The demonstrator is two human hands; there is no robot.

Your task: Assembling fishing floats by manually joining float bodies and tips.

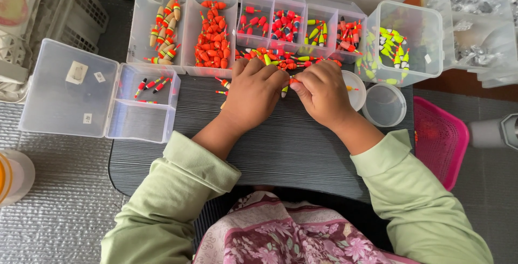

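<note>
My left hand (pixel 253 92) and my right hand (pixel 322 92) meet over a small dark table (pixel 280 145). Both pinch small fishing floats between their fingertips: a red-orange one (pixel 294 81) shows at the right hand's thumb, and a yellow-green tip (pixel 284 90) pokes out below the left hand's fingers. A loose heap of red, orange and yellow floats (pixel 275 58) lies just beyond the fingers. More floats fill the clear compartments behind: wooden-coloured ones (pixel 164 26), red ones (pixel 213 34), and yellow-green ones in a tub (pixel 391 48).
An open clear box (pixel 143 102) with a few floats sits left, its lid (pixel 70 88) flat beside it. Two small round clear dishes (pixel 384 105) lie right of my hands. A pink basket (pixel 440 137) stands at the table's right edge.
</note>
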